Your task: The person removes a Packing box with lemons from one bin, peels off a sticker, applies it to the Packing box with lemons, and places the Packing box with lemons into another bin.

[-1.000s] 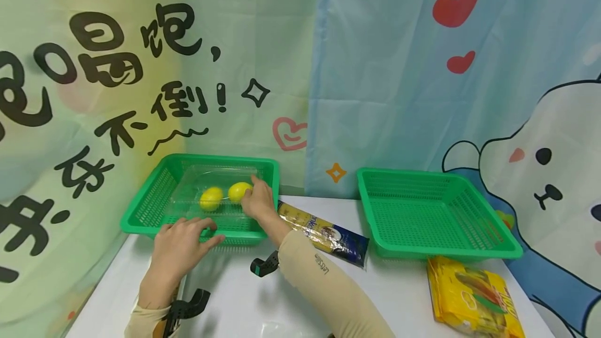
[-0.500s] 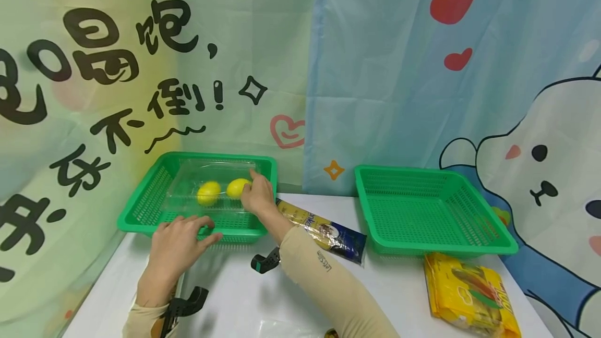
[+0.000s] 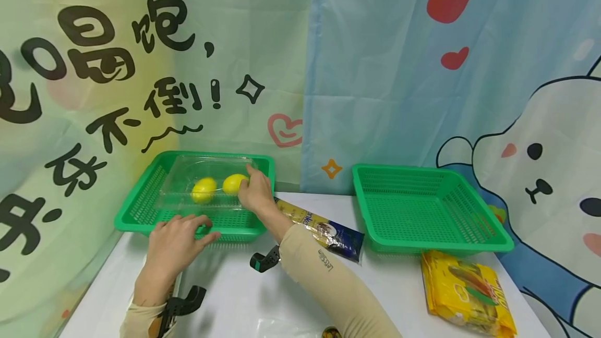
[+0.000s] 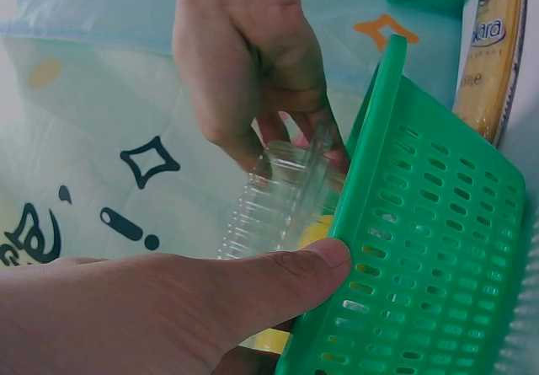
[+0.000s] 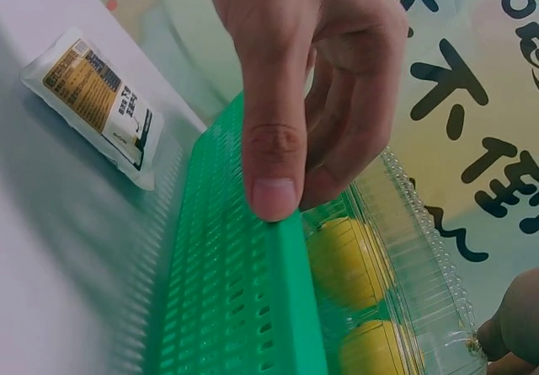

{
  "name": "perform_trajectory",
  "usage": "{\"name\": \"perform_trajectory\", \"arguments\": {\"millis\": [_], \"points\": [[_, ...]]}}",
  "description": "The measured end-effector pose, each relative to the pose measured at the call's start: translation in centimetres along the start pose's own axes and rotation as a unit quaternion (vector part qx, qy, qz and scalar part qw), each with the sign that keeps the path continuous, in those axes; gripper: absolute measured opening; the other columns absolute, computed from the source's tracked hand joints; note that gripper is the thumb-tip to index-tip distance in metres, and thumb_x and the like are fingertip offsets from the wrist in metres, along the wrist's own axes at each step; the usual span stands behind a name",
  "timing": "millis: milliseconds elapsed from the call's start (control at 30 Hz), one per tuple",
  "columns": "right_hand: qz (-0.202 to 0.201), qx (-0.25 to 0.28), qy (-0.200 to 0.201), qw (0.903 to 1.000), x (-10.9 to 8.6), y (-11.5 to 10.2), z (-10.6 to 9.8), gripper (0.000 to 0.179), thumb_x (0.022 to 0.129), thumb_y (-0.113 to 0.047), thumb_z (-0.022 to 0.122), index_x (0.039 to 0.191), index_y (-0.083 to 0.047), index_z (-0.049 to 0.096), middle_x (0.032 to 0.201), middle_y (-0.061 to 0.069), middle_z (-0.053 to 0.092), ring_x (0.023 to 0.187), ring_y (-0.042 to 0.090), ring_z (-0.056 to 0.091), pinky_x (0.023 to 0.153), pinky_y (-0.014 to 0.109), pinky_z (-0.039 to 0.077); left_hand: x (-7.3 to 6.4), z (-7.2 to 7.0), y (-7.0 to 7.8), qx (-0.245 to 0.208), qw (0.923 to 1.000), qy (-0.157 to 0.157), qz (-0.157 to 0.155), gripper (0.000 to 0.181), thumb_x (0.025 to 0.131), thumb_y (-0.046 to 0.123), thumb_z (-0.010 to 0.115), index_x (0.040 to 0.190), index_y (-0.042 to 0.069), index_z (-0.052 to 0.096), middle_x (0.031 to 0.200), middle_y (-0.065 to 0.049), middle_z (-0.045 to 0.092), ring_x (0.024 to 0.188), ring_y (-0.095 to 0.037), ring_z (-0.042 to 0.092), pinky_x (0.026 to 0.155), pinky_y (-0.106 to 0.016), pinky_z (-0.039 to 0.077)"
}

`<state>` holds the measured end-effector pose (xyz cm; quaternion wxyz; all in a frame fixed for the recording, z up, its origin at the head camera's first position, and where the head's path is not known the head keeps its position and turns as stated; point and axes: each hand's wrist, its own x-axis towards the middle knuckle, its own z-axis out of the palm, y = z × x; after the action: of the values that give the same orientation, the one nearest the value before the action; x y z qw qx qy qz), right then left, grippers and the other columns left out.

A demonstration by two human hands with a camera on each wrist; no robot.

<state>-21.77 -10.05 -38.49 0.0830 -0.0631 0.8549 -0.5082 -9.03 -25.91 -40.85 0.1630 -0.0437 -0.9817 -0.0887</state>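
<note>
A clear plastic clamshell box (image 3: 176,181) with two lemons (image 3: 204,190) in it lies tilted in the left green basket (image 3: 123,219). My right hand (image 3: 258,192) pinches the right end of the box, its index finger stretched along the edge; the left wrist view shows this hand (image 4: 253,55) from below, fingers on the ribbed wall. My left hand (image 3: 173,246) grips the front rim of the basket. In the right wrist view its thumb (image 5: 274,160) presses the outer side of the rim, and its fingers curl down inside by the box.
A yellow and dark-blue pasta packet (image 3: 324,228) lies between the baskets. On the right stands a second green basket (image 3: 434,213), with a yellow snack bag (image 3: 469,296) before it. A white-and-brown pouch (image 5: 105,105) lies near my left arm. Clear wrap (image 3: 286,327) shows at the front edge.
The clamshell box with the lemons has risen slightly and moved toward the back of the basket, my right hand with it. My left hand stays at the rim. The head view has shifted a little.
</note>
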Motion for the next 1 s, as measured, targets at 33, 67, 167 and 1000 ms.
{"name": "perform_trajectory", "arguments": {"millis": [33,67,167,1000], "points": [[0.000,0.000,-0.001,1.0000,-0.1,-0.1,-0.1,0.053,0.113,-0.015,0.044,0.165,-0.016,0.032,0.171,0.008,0.031,0.040,0.011,0.029,0.045,0.024,0.038,0.0,0.0,0.0,0.000,1.0000,-0.002,-0.001,0.032,0.084,0.048,0.086,0.100,0.021,0.079,0.096,-0.005,0.079,0.084,-0.033,0.070,0.078,-0.061,0.054],[0.001,0.000,-0.002,1.0000,-0.1,-0.2,-0.2,0.053,0.113,-0.015,0.043,0.165,-0.016,0.032,0.171,0.007,0.031,0.040,0.011,0.029,0.044,0.024,0.038,0.0,0.0,0.0,0.000,1.0000,-0.003,-0.002,0.032,0.084,0.048,0.085,0.100,0.021,0.080,0.096,-0.005,0.079,0.084,-0.033,0.071,0.078,-0.061,0.054],[0.003,-0.002,0.000,1.0000,-0.3,-0.5,-0.4,0.053,0.113,-0.015,0.044,0.165,-0.016,0.033,0.171,0.006,0.032,0.041,0.012,0.028,0.046,0.025,0.037,0.0,-0.1,0.1,0.000,1.0000,-0.008,-0.003,0.032,0.085,0.048,0.085,0.101,0.022,0.080,0.096,-0.005,0.079,0.085,-0.033,0.071,0.078,-0.060,0.054],[0.004,-0.016,0.006,0.9998,-1.3,-1.8,-2.8,0.053,0.113,-0.019,0.043,0.165,-0.019,0.032,0.171,0.006,0.031,0.038,0.012,0.032,0.052,0.028,0.046,-0.1,-0.2,0.0,-0.004,0.9999,-0.011,0.000,0.032,0.085,0.050,0.084,0.102,0.022,0.080,0.094,-0.004,0.079,0.086,-0.033,0.071,0.078,-0.062,0.054]]}}
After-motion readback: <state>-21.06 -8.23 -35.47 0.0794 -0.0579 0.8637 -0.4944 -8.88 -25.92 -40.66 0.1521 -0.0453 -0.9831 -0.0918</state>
